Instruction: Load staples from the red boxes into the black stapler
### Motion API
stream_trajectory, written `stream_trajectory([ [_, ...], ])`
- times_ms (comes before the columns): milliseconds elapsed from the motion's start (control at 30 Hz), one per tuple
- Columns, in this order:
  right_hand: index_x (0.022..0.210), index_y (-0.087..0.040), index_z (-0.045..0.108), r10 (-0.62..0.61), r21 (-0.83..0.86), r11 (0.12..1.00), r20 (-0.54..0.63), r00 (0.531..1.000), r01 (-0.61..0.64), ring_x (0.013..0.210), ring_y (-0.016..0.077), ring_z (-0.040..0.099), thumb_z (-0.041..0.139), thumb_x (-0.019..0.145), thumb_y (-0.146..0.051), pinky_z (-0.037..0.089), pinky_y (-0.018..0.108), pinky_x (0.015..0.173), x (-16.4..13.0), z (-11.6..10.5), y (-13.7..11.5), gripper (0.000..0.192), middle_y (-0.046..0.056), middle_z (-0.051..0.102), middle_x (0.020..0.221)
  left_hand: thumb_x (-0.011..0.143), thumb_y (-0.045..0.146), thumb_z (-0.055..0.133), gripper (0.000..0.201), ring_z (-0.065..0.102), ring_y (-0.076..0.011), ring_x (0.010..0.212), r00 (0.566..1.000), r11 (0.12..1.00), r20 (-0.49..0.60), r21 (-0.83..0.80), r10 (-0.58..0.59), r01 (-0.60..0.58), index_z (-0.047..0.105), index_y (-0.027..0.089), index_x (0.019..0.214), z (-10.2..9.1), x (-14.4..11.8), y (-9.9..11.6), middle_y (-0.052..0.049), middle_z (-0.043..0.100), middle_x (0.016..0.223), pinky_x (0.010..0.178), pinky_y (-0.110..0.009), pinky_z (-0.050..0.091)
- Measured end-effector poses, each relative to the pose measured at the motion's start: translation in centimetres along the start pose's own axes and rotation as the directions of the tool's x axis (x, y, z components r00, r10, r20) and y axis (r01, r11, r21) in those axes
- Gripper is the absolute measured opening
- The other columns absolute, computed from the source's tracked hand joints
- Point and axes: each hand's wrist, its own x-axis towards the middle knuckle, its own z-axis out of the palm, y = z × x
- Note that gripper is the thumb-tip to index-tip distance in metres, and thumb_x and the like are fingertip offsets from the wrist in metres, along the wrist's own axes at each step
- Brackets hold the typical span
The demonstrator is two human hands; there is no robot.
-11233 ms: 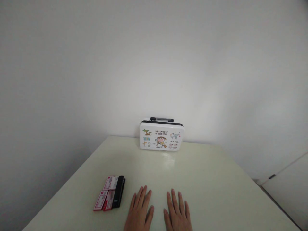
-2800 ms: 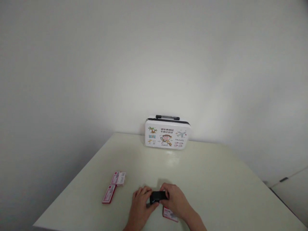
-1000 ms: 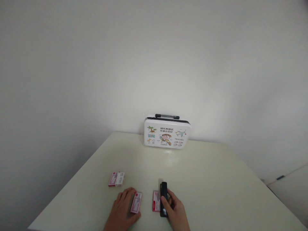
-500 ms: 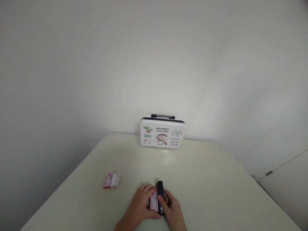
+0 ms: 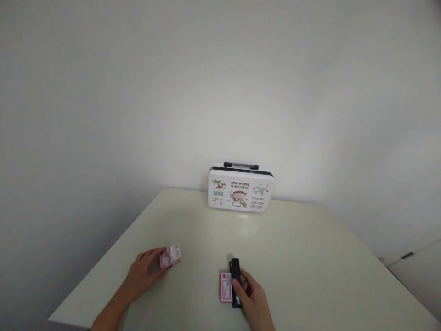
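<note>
Head camera: at the left of a smooth pale cream-green tabletop (image 5: 292, 257), the left hand (image 5: 140, 272) pinches a small flat box printed in pink and white (image 5: 165, 259), forefinger at its far edge and thumb at its near edge; how firmly cannot be told. That grip probably leaves the printed face uncovered and lets two sides be controlled together. Against the right end of this box sits a plain white block-like carton with grey print (image 5: 175, 253), turned slightly askew to it.

Nearer and to the right, the right hand (image 5: 254, 294) is wrapped about a long narrow black stapler (image 5: 236, 280), thumb across it and fingers curled along its right side, likely to keep it from sliding. A white oblong box with a pink border (image 5: 226, 287) lies along the stapler's left side, seemingly touching it; whether anything is under that box is hidden.

At the far side, a glossy white hard-shell case with cartoon prints (image 5: 237, 195) stands on its long edge close to the matte grey-white wall (image 5: 220, 92), perhaps for support. Its corners are rounded, its seam dark, its black-ended handle (image 5: 241, 165) uppermost.
</note>
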Motion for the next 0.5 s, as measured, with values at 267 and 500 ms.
stream_trajectory([
  [267,0.129,-0.015,0.067,0.005,-0.001,1.0,-0.009,1.0,-0.005,0.062,0.0155,0.043,0.061,0.09,-0.062,0.035,0.026,0.057,-0.3,0.1,-0.9,0.062,-0.005,0.044,0.066,0.076,0.055,0.076,0.057,0.056,-0.0334,0.127,0.999,1.0,0.046,-0.016,0.011,-0.01,0.066,0.036,0.129,5.7,-6.9,6.0,-0.003,0.068,0.131,0.11,-0.048,0.045],
  [500,0.127,-0.015,0.069,-0.018,-0.007,1.0,-0.024,1.0,0.018,0.061,0.0162,0.046,0.062,0.087,-0.066,0.037,0.027,0.057,-0.1,0.1,-0.9,0.065,-0.004,0.048,0.064,0.079,0.042,0.079,0.067,0.05,-0.0304,0.135,0.969,0.935,0.161,-0.332,0.188,-0.126,0.057,0.033,0.141,9.8,-5.4,16.2,-0.008,0.058,0.143,0.117,-0.046,0.04],
])
